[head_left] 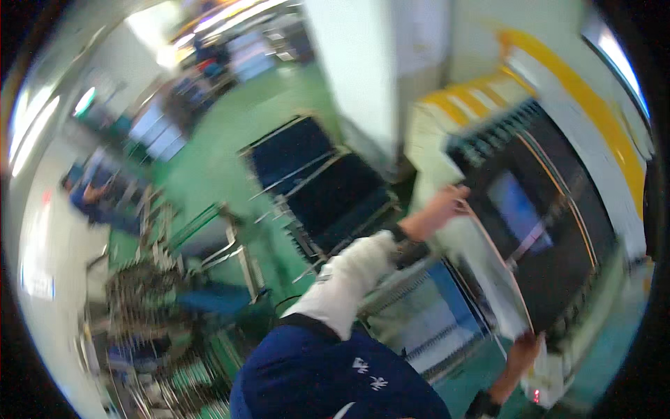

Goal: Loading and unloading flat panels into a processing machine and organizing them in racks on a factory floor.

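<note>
A thin, flat panel with a pale orange near edge (501,264) spans the gap between my two hands at the machine's side. My left hand (444,208), reaching out of a white sleeve, has its fingers closed at the far end of that edge. My right hand (523,353) is at the near end, its fingers bent around the corner. Past the edge lies the machine's dark bed (590,209), with a bluish reflection on it. Blur hides where the panel stops and the bed begins.
Rows of dark rollers or wheels (499,136) line the bed of the white and yellow machine (447,126). Left of it are black slotted racks (335,199) and a blue-framed tray (436,314). Metal racks (150,300) fill the lower left; another person (91,195) is farther left.
</note>
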Tool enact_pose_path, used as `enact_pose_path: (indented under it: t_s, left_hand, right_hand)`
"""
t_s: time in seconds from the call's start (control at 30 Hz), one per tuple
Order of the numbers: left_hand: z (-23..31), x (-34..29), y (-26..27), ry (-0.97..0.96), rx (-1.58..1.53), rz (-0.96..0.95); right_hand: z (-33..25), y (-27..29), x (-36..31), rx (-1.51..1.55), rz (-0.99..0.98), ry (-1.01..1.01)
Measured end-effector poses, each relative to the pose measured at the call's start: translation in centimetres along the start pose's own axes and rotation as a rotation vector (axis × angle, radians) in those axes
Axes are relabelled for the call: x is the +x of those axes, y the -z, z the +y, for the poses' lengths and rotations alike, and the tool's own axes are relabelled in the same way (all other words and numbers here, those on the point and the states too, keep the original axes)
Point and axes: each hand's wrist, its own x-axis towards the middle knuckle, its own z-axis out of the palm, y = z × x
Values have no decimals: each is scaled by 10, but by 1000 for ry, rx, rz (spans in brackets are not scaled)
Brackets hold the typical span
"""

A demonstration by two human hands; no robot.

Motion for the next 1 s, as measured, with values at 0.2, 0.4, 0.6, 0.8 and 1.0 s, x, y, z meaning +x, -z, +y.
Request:
enact_pose_path:
  t_s: [0.2,0.4,0.6,0.8,1.0]
  left_hand:
    - [19,-24,6,5,0,-4]
    - [-10,-64,54,80,106,111]
    - [-68,-162,136,239,257,332]
    - [-127,-236,205,391,375,423]
    - [-137,-242,198,392,495,487]
  right_hand:
    - [31,-83,-24,-313,97,-182]
    - [125,-39,51,-1214,-253,24]
    - [185,-61,68,-1631,-448,62]
    - [209,-80,72,-2004,-499,101]
    - [222,-66,76,-2084,-463,177]
